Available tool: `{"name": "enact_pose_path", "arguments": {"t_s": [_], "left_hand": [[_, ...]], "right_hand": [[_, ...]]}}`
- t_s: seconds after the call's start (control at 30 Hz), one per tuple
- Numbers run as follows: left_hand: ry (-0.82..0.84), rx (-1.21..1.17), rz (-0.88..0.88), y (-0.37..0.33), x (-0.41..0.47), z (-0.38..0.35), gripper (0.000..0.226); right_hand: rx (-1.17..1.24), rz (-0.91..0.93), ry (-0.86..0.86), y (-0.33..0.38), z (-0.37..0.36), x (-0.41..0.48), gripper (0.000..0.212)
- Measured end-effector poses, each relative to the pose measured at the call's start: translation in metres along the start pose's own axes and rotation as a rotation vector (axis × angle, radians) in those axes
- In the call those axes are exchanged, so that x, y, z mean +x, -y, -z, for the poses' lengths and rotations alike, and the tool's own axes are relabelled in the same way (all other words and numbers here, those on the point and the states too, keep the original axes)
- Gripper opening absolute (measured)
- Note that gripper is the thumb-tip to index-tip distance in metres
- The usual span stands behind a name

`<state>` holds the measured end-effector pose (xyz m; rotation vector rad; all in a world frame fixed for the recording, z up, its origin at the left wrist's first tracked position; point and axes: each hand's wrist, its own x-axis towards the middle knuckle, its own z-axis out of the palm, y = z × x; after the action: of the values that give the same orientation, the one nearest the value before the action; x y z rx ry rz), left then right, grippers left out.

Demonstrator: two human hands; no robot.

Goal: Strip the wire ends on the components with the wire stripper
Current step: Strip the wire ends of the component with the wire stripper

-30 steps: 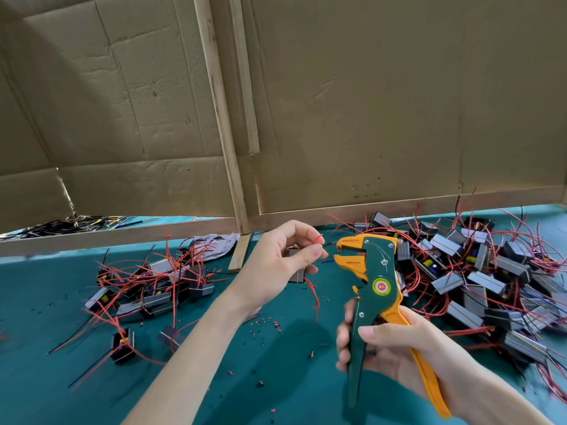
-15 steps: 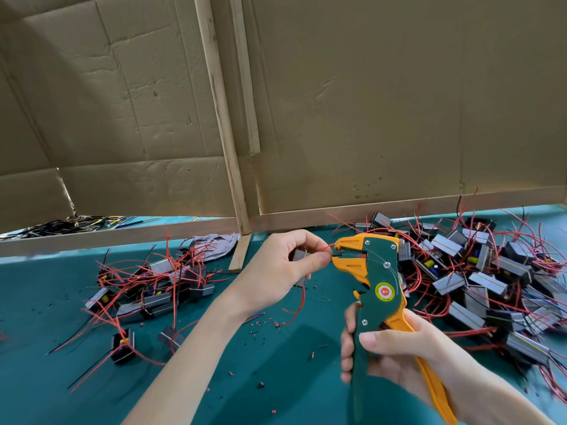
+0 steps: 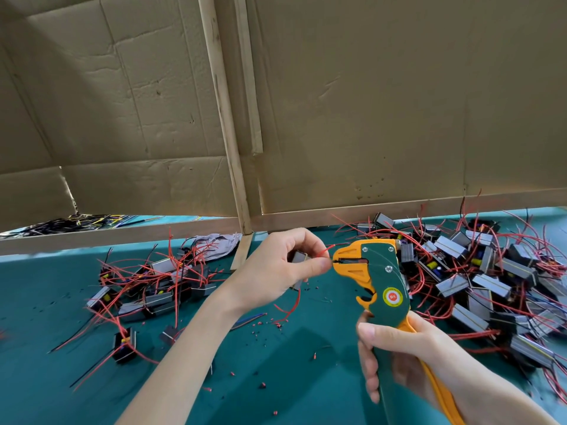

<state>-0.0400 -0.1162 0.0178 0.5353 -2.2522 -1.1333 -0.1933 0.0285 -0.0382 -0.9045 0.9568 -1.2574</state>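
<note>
The left hand [image 3: 273, 266] pinches a red wire [image 3: 322, 252] right by the mouth of the wire stripper [image 3: 379, 271]. The right hand [image 3: 408, 360] curls its fingers round the handles, maybe squeezing.

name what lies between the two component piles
Head view: the left hand pinching a red wire, the wire stripper in the right hand, and insulation scraps on the mat.

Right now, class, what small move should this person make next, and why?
Probably squeeze the handles: the left hand pinches a red wire at the orange mouth of the wire stripper, and the right hand grips the handles. Whether the tip sits inside cannot be told.
</note>
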Motion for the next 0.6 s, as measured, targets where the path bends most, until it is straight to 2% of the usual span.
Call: {"name": "enact_pose_path", "arguments": {"t_s": [0.13,0.23,0.3,0.4,0.53,0.6], "left_hand": [[0.026,-0.025,0.006,0.003,0.000,-0.001,0.011],[0.047,-0.154,0.030,0.005,0.000,-0.002,0.010],[0.053,-0.252,0.067,0.008,0.000,-0.001,0.018],[0.071,-0.267,0.139,0.015,0.001,-0.004,0.018],[0.102,-0.268,0.184,0.021,0.002,-0.010,0.019],[0.116,-0.248,0.181,0.022,0.002,-0.011,0.021]], "right_hand": [[-0.021,-0.002,-0.004,-0.002,-0.001,0.000,0.045],[-0.038,-0.030,-0.013,-0.005,-0.001,0.000,0.045],[-0.064,-0.036,-0.048,-0.009,-0.002,0.003,0.047],[-0.075,-0.044,-0.132,-0.013,0.001,0.006,0.050],[0.112,-0.020,-0.086,-0.010,0.001,0.010,0.030],[0.167,-0.022,-0.051,-0.008,0.000,0.011,0.031]]}}
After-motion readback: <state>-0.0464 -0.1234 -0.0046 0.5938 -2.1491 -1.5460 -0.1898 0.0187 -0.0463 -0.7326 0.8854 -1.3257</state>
